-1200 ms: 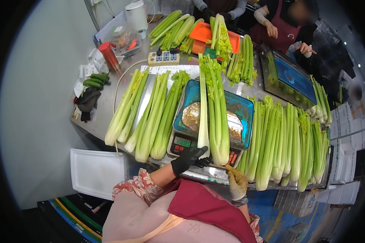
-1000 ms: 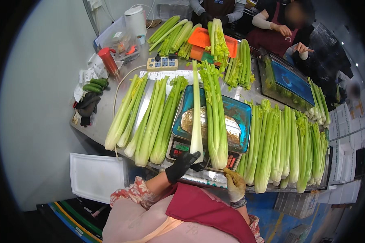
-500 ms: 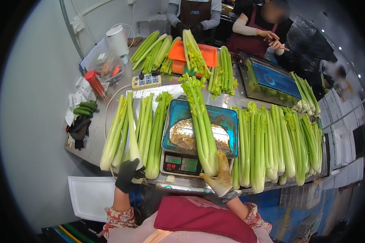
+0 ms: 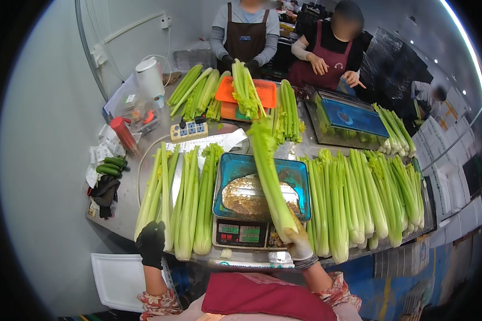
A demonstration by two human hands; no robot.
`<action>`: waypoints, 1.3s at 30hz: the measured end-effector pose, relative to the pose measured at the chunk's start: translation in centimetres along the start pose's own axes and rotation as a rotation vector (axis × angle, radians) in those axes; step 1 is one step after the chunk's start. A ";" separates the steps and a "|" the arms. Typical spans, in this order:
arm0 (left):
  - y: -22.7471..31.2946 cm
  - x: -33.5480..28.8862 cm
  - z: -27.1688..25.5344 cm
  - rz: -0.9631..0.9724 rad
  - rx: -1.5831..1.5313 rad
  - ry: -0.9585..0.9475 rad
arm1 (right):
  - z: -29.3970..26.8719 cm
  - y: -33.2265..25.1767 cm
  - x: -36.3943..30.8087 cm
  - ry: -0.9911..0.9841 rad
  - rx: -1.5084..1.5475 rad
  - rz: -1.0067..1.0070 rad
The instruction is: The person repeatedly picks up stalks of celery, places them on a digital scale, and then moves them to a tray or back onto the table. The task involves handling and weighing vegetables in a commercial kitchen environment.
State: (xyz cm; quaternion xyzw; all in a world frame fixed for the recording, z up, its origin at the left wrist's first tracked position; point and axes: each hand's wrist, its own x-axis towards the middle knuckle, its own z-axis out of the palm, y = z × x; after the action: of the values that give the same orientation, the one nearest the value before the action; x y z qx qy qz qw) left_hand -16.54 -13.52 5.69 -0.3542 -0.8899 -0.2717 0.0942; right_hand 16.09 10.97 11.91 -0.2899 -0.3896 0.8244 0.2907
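Note:
My right hand (image 4: 299, 243), in a soiled pale glove, grips the base of a celery bunch (image 4: 270, 176). That bunch is tilted over the right part of a digital scale's blue pan (image 4: 230, 166), its leafy top pointing away from me. My left hand (image 4: 151, 243), black-gloved, is at the root end of the leftmost celery (image 4: 154, 187) on the table. Its fingers merge into a dark shape, so their grip is unclear. More celery (image 4: 204, 208) lies between that hand and the scale.
A long row of celery (image 4: 359, 203) lies right of the scale. Farther off are an orange tray (image 4: 268, 92) with celery, another scale (image 4: 353, 117) and two co-workers. A power strip (image 4: 189, 131), red bottle (image 4: 124, 134) and cucumbers (image 4: 111, 166) sit left.
My right hand has lifted the celery bunch off the pan and tilted it. My left hand has moved left and let go of the pale stalk it held. The view has shifted slightly.

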 end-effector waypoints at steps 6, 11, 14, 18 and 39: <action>11.6 -0.3 3.8 -0.176 -1.648 -0.798 | 1.4 2.7 -1.8 -0.154 0.216 -0.047; 19.7 -0.1 4.4 -0.496 -2.051 -0.955 | 4.2 3.6 -2.1 -0.364 0.076 -0.015; 19.3 0.6 4.0 -0.435 -2.076 -0.771 | 5.3 3.1 -1.9 -0.414 -0.016 0.107; 17.3 0.9 3.3 -0.560 -2.132 -0.803 | 7.0 3.2 -0.8 -0.500 -0.109 0.192; 2.6 3.9 1.5 -0.341 -1.065 -0.143 | 2.3 6.5 -1.2 -0.232 -0.405 0.348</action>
State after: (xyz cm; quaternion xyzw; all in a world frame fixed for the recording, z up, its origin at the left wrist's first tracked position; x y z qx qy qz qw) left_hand -17.54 -8.87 6.88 -0.2217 -0.6786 -0.6701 -0.2033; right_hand 13.65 5.60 8.12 -0.3083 -0.5212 0.7950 0.0344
